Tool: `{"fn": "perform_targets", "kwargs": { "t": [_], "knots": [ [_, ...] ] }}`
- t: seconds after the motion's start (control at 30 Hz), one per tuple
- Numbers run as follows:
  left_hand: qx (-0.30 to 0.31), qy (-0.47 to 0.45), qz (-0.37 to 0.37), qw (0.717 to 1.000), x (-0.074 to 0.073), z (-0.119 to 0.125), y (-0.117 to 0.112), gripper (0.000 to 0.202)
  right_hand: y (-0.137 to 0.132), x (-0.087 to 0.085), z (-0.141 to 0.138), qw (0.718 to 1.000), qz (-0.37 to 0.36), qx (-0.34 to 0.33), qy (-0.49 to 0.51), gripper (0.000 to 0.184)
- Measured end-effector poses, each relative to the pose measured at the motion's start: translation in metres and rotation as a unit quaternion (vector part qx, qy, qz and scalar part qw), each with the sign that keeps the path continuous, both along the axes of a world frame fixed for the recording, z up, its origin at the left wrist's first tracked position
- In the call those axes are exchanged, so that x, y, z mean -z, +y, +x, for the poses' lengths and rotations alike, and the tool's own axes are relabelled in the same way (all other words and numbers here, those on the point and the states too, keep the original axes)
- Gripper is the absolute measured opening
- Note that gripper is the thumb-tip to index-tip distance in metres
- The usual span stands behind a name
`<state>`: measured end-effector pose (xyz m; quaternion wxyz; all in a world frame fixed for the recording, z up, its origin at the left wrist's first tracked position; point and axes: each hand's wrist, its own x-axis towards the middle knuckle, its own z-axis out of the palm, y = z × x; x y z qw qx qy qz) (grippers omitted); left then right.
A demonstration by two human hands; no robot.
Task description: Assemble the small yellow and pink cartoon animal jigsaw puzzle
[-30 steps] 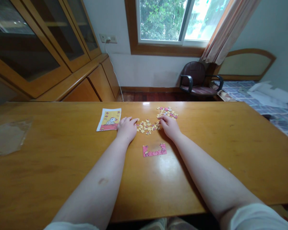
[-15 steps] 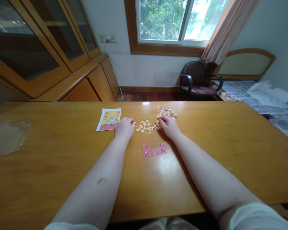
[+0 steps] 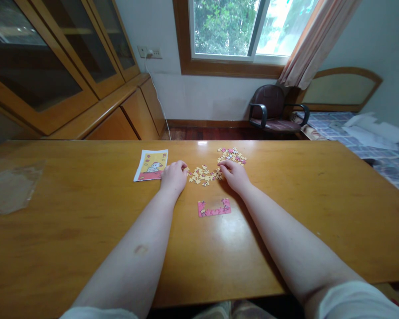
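My left hand (image 3: 174, 177) rests on the table at the left end of a loose spread of jigsaw puzzle pieces (image 3: 202, 175). Its fingers are curled, and pieces show right at the fingertips. From the right, my right hand (image 3: 234, 174) reaches to the other end of the spread with thumb and fingers closed together. What lies inside either grip is too small to make out. Nearer to me, a joined pink strip of puzzle (image 3: 214, 212) forms a U open toward the far side. A second heap of pieces (image 3: 232, 155) lies just beyond my right hand.
Beside my left hand lies a picture sheet (image 3: 151, 166) with a white cartoon animal on yellow and pink. A clear plastic bag (image 3: 11, 188) is at the table's left. Past the wooden table (image 3: 302, 199) stand an armchair (image 3: 272, 108) and a glass-door cabinet (image 3: 96, 106).
My left hand has shifted very slightly to the right and away from me, staying at the pieces. My right hand and the pink strip look unchanged.
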<state>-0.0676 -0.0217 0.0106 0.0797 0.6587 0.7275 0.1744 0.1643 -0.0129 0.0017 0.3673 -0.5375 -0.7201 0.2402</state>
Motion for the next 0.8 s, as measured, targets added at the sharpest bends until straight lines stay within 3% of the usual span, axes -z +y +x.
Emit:
{"fn": "perform_targets", "kwargs": {
  "t": [0.23, 0.4, 0.53, 0.8],
  "knots": [
    [0.064, -0.151, 0.058, 0.985, -0.004, 0.005, -0.001, 0.014, -0.001, 0.002, -0.001, 1.0, 0.011, -0.024, 0.012, 0.019],
    [0.133, -0.29, 0.038, 0.947, -0.007, 0.02, -0.01, 0.01, -0.008, -0.005, -0.007, 0.995, -0.01, -0.094, 0.026, 0.018],
    [0.192, -0.35, 0.018, 0.917, -0.003, 0.029, -0.014, 0.015, -0.012, -0.009, -0.011, 0.989, -0.062, -0.112, 0.075, 0.022],
    [0.199, -0.406, -0.015, 0.892, 0.006, 0.033, -0.014, 0.021, -0.012, -0.006, -0.013, 0.98, -0.117, -0.127, 0.103, 0.023]
  ]
}}
